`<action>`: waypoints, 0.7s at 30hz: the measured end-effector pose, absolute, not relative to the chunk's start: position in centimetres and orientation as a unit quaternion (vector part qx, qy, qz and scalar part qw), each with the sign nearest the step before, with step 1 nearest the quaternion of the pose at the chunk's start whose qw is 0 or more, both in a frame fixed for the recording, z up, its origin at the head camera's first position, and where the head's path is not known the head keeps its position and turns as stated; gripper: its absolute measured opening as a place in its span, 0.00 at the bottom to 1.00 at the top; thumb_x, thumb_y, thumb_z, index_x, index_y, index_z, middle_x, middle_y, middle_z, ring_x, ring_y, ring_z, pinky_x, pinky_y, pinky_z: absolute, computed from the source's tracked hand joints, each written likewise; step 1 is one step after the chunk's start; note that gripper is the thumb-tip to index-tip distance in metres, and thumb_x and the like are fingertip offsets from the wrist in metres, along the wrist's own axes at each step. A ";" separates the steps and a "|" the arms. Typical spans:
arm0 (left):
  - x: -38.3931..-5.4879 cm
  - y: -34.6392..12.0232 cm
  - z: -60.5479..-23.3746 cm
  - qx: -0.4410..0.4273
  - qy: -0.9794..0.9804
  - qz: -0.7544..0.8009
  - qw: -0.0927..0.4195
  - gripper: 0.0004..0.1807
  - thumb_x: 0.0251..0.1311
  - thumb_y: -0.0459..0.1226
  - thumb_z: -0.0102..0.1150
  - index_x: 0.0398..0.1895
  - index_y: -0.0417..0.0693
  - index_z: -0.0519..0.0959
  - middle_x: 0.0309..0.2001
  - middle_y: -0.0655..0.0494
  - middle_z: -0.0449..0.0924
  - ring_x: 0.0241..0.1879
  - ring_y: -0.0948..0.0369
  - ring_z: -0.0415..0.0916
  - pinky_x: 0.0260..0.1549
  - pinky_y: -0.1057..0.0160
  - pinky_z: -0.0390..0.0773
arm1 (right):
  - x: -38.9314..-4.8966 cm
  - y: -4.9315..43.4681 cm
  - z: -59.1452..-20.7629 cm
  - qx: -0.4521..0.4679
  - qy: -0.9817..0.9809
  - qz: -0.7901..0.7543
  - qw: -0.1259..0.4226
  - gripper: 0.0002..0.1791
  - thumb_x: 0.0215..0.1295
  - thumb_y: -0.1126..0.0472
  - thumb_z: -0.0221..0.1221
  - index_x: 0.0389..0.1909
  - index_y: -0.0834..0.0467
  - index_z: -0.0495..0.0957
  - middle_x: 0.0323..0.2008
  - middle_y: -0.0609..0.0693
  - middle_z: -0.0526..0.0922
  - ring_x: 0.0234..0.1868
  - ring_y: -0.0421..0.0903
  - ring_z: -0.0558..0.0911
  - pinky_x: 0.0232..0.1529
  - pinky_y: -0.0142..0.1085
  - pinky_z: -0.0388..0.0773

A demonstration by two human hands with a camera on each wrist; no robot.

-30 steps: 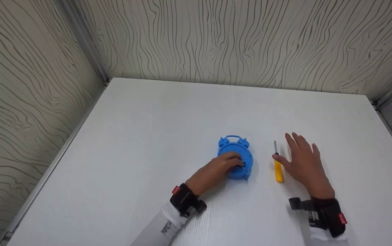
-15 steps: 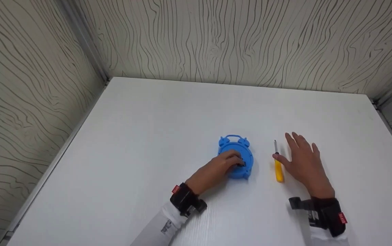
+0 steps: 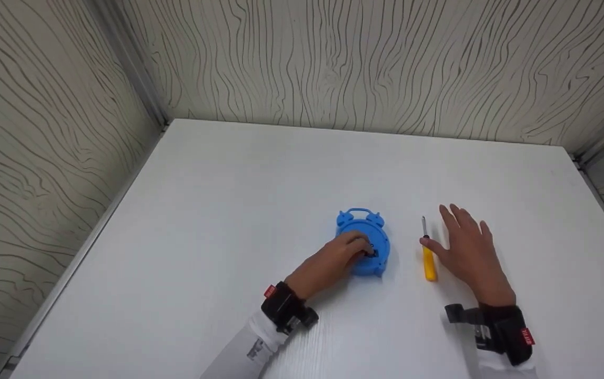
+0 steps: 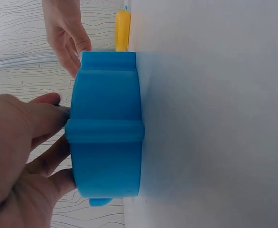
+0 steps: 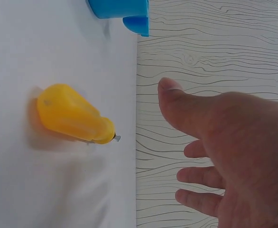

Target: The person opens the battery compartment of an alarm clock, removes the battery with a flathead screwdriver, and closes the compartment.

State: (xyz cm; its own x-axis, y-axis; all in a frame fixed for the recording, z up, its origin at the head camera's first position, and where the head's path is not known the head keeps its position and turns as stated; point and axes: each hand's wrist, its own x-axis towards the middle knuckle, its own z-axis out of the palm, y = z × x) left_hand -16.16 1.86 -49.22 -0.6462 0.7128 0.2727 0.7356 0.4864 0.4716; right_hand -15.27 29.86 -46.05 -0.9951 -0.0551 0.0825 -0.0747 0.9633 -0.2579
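Note:
A blue toy-like alarm clock (image 3: pixel 381 239) with twin bells and a top handle lies on the table, its back facing up. My left hand (image 3: pixel 331 263) is over it, fingers bent down to a small dark part (image 3: pixel 373 253) on the back. In the left wrist view, thumb and forefinger close on that part, while other fingers touch the clock's back (image 4: pixel 106 95). The dark part is mostly hidden. To the right lies a screwdriver (image 3: pixel 429 266) with a yellow handle, tip pointing away. My right hand (image 3: pixel 470 255) spreads beside it, holding nothing; the right wrist view shows its thumb apart from the handle (image 5: pixel 68 111).
The white table (image 3: pixel 228 210) meets a wood-grain patterned wall (image 3: pixel 333 63) at the back and another panel (image 3: pixel 44 184) at the left. Black camera straps sit on both wrists.
The left fingers shift slightly at the dark part on the clock's back, uncovering a little more of it. Clock, screwdriver and right hand stay in place.

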 end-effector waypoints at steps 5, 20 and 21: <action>-16.2 1.9 -49.1 -0.417 -0.863 -0.284 0.022 0.10 0.68 0.35 0.54 0.51 0.50 0.77 0.51 0.58 0.74 0.52 0.67 0.74 0.55 0.78 0.74 | -15.3 29.8 -46.0 0.029 -0.990 0.129 0.038 0.45 0.61 0.49 0.63 0.72 0.66 0.57 0.69 0.72 0.58 0.69 0.70 0.58 0.66 0.72 0.49; -16.3 1.6 -48.6 -0.410 -0.871 -0.267 0.041 0.06 0.69 0.35 0.54 0.46 0.50 0.76 0.47 0.58 0.75 0.45 0.69 0.77 0.48 0.80 0.76 | -15.2 29.9 -46.1 0.031 -0.990 0.129 0.041 0.44 0.61 0.49 0.63 0.72 0.66 0.57 0.69 0.72 0.58 0.69 0.70 0.58 0.66 0.72 0.49; -16.3 1.6 -48.5 -0.411 -0.870 -0.268 0.046 0.06 0.69 0.35 0.53 0.46 0.49 0.76 0.47 0.58 0.75 0.44 0.69 0.76 0.47 0.80 0.76 | -15.2 29.9 -46.1 0.031 -0.990 0.129 0.041 0.44 0.61 0.49 0.63 0.72 0.66 0.57 0.69 0.72 0.58 0.69 0.70 0.58 0.66 0.72 0.49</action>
